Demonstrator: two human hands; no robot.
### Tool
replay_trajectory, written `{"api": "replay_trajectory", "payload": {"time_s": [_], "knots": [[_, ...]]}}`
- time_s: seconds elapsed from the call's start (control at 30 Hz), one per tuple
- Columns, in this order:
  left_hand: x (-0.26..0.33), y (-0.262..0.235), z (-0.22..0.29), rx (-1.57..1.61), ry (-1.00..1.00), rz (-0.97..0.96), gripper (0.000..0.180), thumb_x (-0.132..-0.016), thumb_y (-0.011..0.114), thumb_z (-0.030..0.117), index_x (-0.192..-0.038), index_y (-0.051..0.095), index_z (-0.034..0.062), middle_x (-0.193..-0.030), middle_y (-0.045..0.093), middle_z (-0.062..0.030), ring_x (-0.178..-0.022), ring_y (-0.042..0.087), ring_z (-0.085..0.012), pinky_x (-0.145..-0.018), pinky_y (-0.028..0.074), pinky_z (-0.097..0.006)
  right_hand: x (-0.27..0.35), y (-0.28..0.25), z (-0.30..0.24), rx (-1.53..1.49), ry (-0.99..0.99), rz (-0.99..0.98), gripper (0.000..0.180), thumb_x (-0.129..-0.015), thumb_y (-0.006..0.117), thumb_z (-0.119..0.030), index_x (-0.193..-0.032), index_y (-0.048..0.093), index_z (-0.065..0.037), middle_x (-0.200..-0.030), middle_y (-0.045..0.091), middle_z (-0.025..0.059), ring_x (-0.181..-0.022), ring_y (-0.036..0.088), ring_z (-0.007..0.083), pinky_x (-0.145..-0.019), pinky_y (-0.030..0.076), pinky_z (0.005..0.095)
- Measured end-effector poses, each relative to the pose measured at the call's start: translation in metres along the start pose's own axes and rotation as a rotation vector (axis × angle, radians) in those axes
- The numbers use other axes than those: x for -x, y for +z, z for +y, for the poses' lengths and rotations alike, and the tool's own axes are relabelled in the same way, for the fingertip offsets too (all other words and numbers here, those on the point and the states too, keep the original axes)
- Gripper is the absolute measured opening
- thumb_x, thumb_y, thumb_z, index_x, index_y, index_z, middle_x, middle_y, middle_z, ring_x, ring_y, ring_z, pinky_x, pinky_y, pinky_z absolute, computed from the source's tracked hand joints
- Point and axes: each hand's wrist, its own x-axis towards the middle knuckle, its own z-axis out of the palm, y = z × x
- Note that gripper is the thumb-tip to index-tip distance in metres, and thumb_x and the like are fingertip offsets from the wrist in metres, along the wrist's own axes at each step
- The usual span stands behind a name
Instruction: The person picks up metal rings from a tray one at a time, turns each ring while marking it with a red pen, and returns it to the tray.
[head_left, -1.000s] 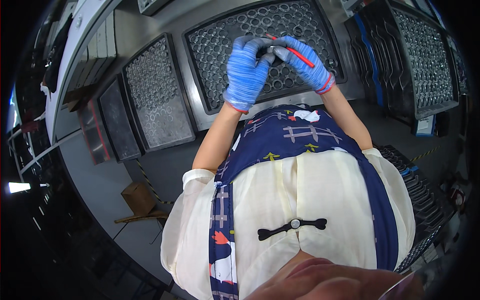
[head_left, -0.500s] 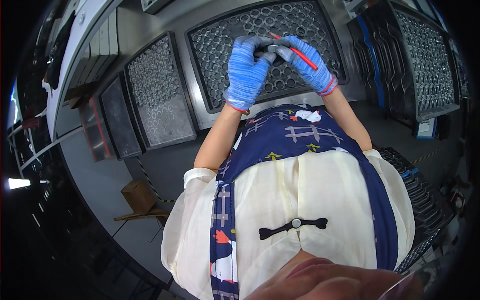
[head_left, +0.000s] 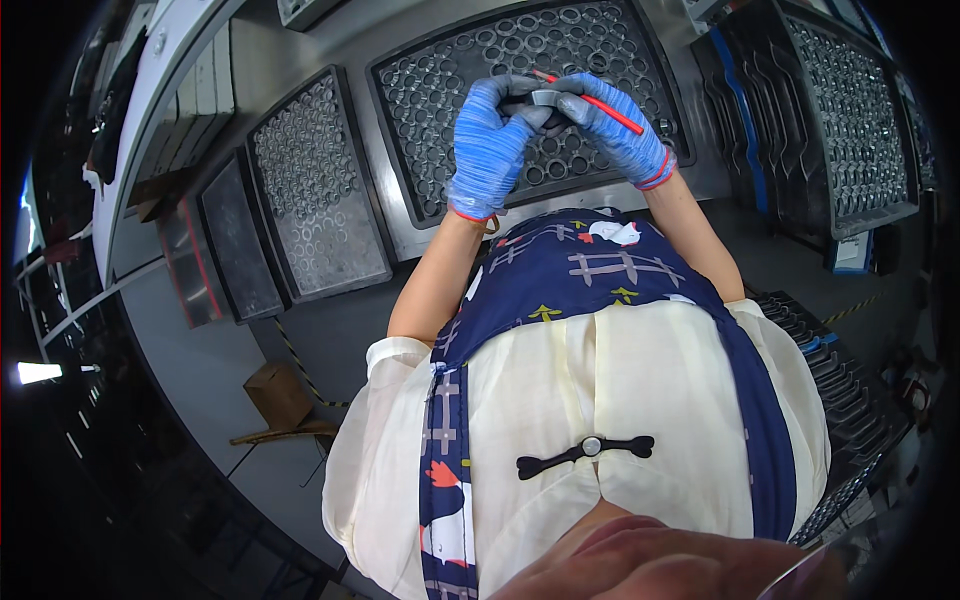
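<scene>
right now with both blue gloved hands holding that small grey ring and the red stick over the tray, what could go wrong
The small grey metal ring is pinched only at the fingertips of the left blue-gloved hand and the right blue-gloved hand; it could slip and land among the look-alike rings in the black compartment tray below. The thin red stick lies loosely across the right fingers and may slide off too.

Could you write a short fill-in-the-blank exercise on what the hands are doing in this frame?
1. Both hands wear ____ gloves.
2. The left hand and right hand hold a small grey ring-shaped part ____ them.
3. The right hand also holds a thin ____ stick.
4. Under the hands lies a dark tray of ____ parts.

Missing words: blue; between; red; ring-shaped
</scene>
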Motion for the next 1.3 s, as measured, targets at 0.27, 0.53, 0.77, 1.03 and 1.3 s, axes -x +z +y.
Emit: {"api": "replay_trajectory", "payload": {"time_s": [0.27, 0.53, 0.77, 1.03, 1.3], "knots": [[-0.001, 0.003, 0.003, -0.730, 0.364, -0.059, 0.033, -0.078, 0.063, -0.004, -0.109, 0.054, -0.0016, -0.099, 0.060, -0.0093, -0.083, 0.060, -0.0141, -0.074, 0.052, -0.026, 0.000, -0.005, 0.013, 0.210, -0.047, 0.013, 0.028, -0.092, 0.055, -0.021, -0.111, 0.058, -0.002, -0.107, 0.062, 0.0067, -0.096, 0.058, 0.0119, -0.085, 0.047, 0.0260], [0.001, 0.002, 0.007, -0.452, 0.236, -0.020, 0.031, -0.076, 0.065, -0.003, -0.106, 0.054, -0.0013, -0.098, 0.056, -0.0087, -0.082, 0.058, -0.0139, -0.073, 0.052, -0.027, -0.002, -0.001, -0.001, -0.069, 0.062, -0.023, 0.030, -0.092, 0.053, -0.021, -0.113, 0.057, 0.000, -0.103, 0.063, 0.0061, -0.093, 0.059, 0.0123, -0.081, 0.047, 0.0253], [-0.001, -0.005, -0.002, -0.037, -0.004, -0.005, 0.033, -0.078, 0.065, -0.002, -0.108, 0.053, -0.0035, -0.099, 0.059, -0.0110, -0.087, 0.061, -0.0158, -0.077, 0.051, -0.026, -0.005, -0.003, 0.009, 0.125, -0.032, -0.024, 0.031, -0.092, 0.055, -0.022, -0.114, 0.057, 0.000, -0.098, 0.063, 0.0056, -0.089, 0.060, 0.0128, -0.079, 0.048, 0.0260], [-0.015, -0.021, -0.012, 0.304, -0.214, -0.047, 0.032, -0.084, 0.062, 0.008, -0.110, 0.050, -0.0044, -0.096, 0.061, -0.0129, -0.082, 0.063, -0.0184, -0.068, 0.055, -0.027, -0.014, 0.000, 0.016, 0.224, -0.006, -0.017, 0.031, -0.089, 0.058, -0.023, -0.112, 0.058, -0.001, -0.097, 0.062, 0.0098, -0.092, 0.059, 0.0166, -0.081, 0.047, 0.0290], [-0.085, -0.083, -0.083, -0.075, -0.239, 0.160, 0.024, -0.084, 0.058, 0.007, -0.104, 0.055, -0.0048, -0.097, 0.063, -0.0152, -0.080, 0.065, -0.0221, -0.069, 0.054, -0.031, -0.033, -0.011, 0.076, 0.558, -0.115, 0.172, 0.030, -0.087, 0.059, -0.012, -0.115, 0.056, -0.002, -0.108, 0.061, 0.0152, -0.100, 0.059, 0.0238, -0.088, 0.046, 0.0311]]}}
